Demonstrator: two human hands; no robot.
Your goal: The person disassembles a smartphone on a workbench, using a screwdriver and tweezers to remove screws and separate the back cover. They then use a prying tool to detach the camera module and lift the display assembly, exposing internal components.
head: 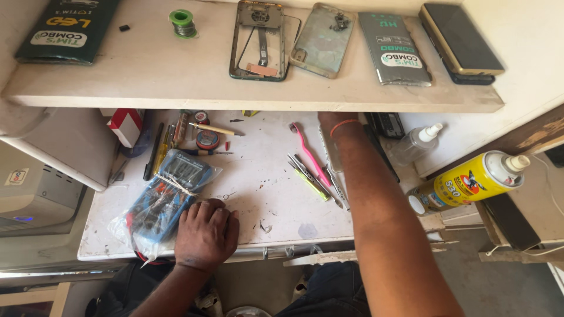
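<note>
My left hand (pixel 205 235) rests palm down on the front edge of the white worktop (pixel 267 202), fingers curled in, holding nothing. Its knuckles touch the plastic bag around a blue multimeter (pixel 170 191). My right forearm (pixel 376 205) reaches forward under the upper shelf (pixel 176 82). An orange thread circles the wrist (pixel 343 125), and the shelf hides the hand itself. A pink toothbrush (pixel 308 154) and several tweezers and picks (pixel 311 175) lie just left of that arm.
On the shelf lie a solder spool (pixel 183 22), a bare phone frame (pixel 258 41), a clear phone case (pixel 322 40), a grey packet (pixel 392 50) and stacked phones (pixel 461 41). A yellow spray can (pixel 470 179) and a clear bottle (pixel 417 144) sit at the right; screwdrivers (pixel 161 147) at the left.
</note>
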